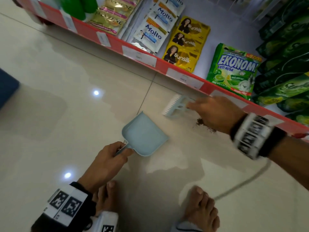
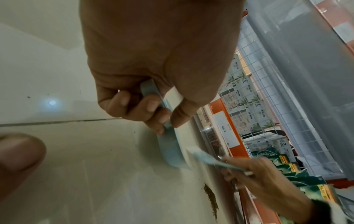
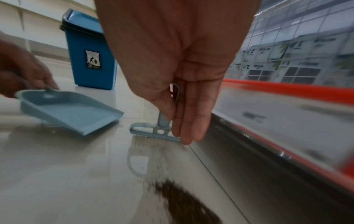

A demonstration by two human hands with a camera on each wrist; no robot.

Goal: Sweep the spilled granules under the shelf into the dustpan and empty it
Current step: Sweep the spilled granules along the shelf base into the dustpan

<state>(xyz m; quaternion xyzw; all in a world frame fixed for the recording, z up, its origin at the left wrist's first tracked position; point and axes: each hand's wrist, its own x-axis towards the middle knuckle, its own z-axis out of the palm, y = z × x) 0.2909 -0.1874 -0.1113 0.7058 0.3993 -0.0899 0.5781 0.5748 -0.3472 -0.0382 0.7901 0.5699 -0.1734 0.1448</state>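
My left hand [image 1: 110, 156] grips the handle of a light blue dustpan [image 1: 144, 133] that lies on the tiled floor with its mouth towards the shelf; the pan [image 3: 72, 112] looks empty. My right hand [image 1: 215, 113] holds a small light blue brush [image 1: 175, 106] by its handle, thumb on one side and fingers along the other. The white bristles [image 3: 151, 141] touch the floor beyond the pan's lip. A dark brown pile of granules [image 1: 203, 124] lies on the floor beside the shelf's base, partly hidden under my right hand, and shows plainly as granules [image 3: 184, 201] in the right wrist view.
A low shelf with a red edge [image 1: 117, 42] carries sachets and green detergent bags. A blue lidded bin [image 3: 89, 50] stands behind the dustpan. My bare feet [image 1: 202, 208] are near the bottom. A grey cable [image 1: 242, 183] hangs from my right wrist.
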